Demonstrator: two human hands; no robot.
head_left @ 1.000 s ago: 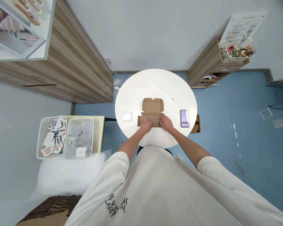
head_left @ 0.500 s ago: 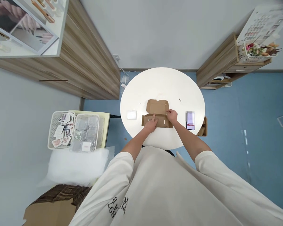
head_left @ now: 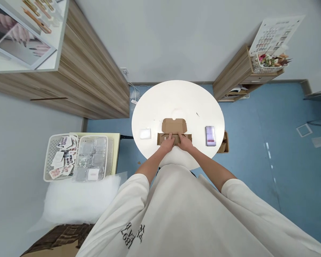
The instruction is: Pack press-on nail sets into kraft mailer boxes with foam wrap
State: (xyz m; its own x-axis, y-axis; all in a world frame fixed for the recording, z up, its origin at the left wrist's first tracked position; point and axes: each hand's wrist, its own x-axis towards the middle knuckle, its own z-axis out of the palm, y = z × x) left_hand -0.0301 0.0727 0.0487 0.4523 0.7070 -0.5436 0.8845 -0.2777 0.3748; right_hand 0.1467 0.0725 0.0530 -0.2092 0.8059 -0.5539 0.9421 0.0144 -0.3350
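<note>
A brown cardboard box [head_left: 173, 125], partly folded, lies on the white table in front of me, its notched lid panel spread out on the far side. My left hand [head_left: 168, 142] grips the near part of the box, fingers reaching over its edge onto the inside. Close beside it, my right hand [head_left: 185, 142] holds the same near edge, a finger reaching inward. The hands cover the middle of the near edge, and the undersides of the fingers are hidden. Small side flaps stick out to the left and right.
On the round white table [head_left: 176, 96] are a small white packet [head_left: 145, 134] at left and a phone [head_left: 210, 136] at right. A side table at left bears a basket of cards [head_left: 61, 157], a bin of clear boxes [head_left: 92, 159] and white wrapping sheets [head_left: 80, 198]. Wooden cabinets flank the wall.
My right hand has left the crease at the box's right side and come to the near edge, beside my left hand. The near part now looks narrower. The view has shifted slightly.
</note>
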